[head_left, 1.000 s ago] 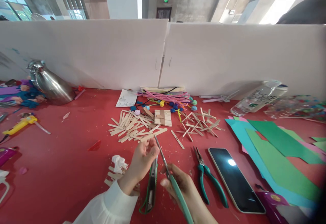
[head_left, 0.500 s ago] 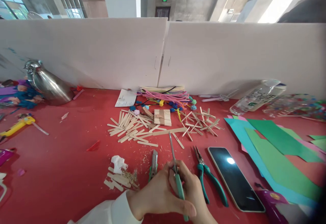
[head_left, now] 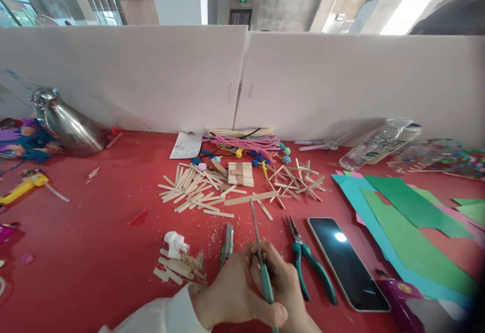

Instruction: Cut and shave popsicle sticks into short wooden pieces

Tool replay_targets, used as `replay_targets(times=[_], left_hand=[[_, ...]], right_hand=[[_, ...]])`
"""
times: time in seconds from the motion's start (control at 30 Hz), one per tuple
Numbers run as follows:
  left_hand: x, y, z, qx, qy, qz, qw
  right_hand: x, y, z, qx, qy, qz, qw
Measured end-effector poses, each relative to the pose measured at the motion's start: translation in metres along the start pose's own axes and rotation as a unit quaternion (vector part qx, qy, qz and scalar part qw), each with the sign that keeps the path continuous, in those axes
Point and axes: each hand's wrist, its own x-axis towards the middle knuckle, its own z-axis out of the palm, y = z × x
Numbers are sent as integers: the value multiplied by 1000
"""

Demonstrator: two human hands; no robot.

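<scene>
Both my hands meet low in the middle over the red table (head_left: 94,232). My right hand (head_left: 290,285) is closed on the green handle of a pair of scissors (head_left: 261,252), whose thin blades point away toward a long wooden stick (head_left: 250,198) lying flat on the table. My left hand (head_left: 231,292), in a white sleeve, wraps round the same handle, its thumb across the front. The blade tip ends just short of the stick. A green utility knife (head_left: 228,239) lies just left of my hands.
Green-handled pliers (head_left: 308,265) and a phone (head_left: 346,265) lie to the right, then sheets of coloured paper (head_left: 409,222). A heap of craft sticks (head_left: 197,189), pipe cleaners (head_left: 250,143), cut stick pieces (head_left: 172,270), a tissue (head_left: 175,242), a metal jug (head_left: 70,126) and a toppled bottle (head_left: 379,146) sit before the white partition.
My left hand let go of the long stick, which now lies on the table, and came back to join my right hand on the scissors. The knife lies uncovered.
</scene>
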Motion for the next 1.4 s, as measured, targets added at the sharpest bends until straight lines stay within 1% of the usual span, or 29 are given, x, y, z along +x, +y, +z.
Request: replay_targets(times=[0.13,0.27,0.37,0.43,0.47,0.5,0.57,0.6,0.63,0.67,0.73,0.87,0.97,1.07,1.13,1.2,1.23,1.3,1.33,1.4], left_hand=[[1,-4,-1,-1,-1,11,1000],[3,-13,-1,4,-5,18,1000],[5,-17,-5,10,-32,12,999],[5,-15,-12,8,-41,24,999],[5,-12,-18,7,-27,48,998],[5,-8,-24,8,17,99,995],[4,1,-40,27,127,198,971],[3,6,-48,56,176,227,956],[2,11,-55,93,207,239,944],[0,15,-60,134,219,234,938],[-2,20,-67,182,238,222,928],[-4,24,-69,220,247,231,915],[-3,25,-69,233,252,227,912],[-2,27,-71,257,259,223,904],[-1,27,-73,272,265,224,898],[-1,27,-73,278,271,222,894],[-1,26,-72,280,274,220,894],[-1,26,-70,280,279,217,892],[-1,25,-68,279,285,215,891],[0,23,-66,277,299,209,889]], right_hand=[[0,-4,2,12,3,16,1000],[0,-1,4,18,8,16,1000],[2,4,4,16,10,1,1000],[3,4,2,12,7,-6,1000],[4,3,2,5,6,-7,1000],[4,1,1,-5,4,-8,1000],[4,-4,1,-32,-1,-6,999],[4,-7,2,-48,-8,-4,999],[4,-10,2,-63,-20,-2,998],[4,-13,3,-76,-34,-3,997],[3,-18,5,-92,-63,-3,994],[3,-23,6,-82,-106,25,991],[5,-24,6,-30,-143,49,988],[6,-26,6,45,-173,71,981],[6,-28,7,88,-181,97,975],[5,-26,9,94,-177,110,974],[4,-24,9,71,-167,104,978],[2,-19,9,-25,-130,75,988],[2,-17,9,-86,-103,60,989],[2,-15,7,-183,-45,48,981]])
